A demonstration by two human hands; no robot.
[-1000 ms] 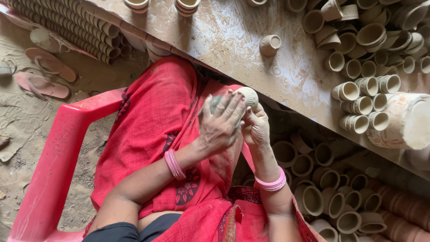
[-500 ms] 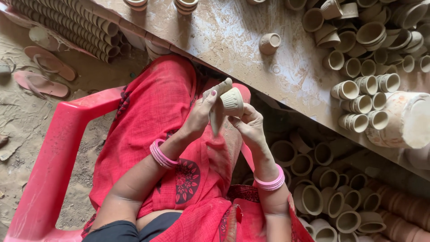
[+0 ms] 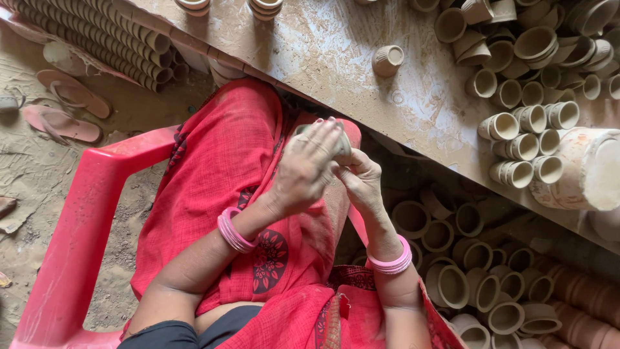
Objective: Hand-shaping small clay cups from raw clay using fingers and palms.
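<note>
Dusty grey surface [image 3: 336, 52] runs from 11 o'clock down to 3 o'clock, w/ lots of small clay cups on it. Sandy floor [image 3: 39, 168] at 9 o'clock has pink sandals [image 3: 61, 123] lying on it. Red plastic chair [image 3: 71, 258] at 7 o'clock holds a person in red cloth [image 3: 213, 194]. More clay cups [image 3: 465, 278] are piled at 4 o'clock, under the surface edge. A big pale pot [image 3: 591, 168] stands at 3 o'clock. One lone cup [image 3: 387, 60] sits at 12 o'clock, apart from the rest.

Both hands meet near the middle. Left hand [image 3: 307, 171] is wrapped over a small clay cup [image 3: 342, 145], fingers curled on top. Right hand [image 3: 361, 184] grips it from below & the side. Cup is mostly hidden btw them, held above the lap. Pink bangles [image 3: 232, 231] ring each wrist.
</note>
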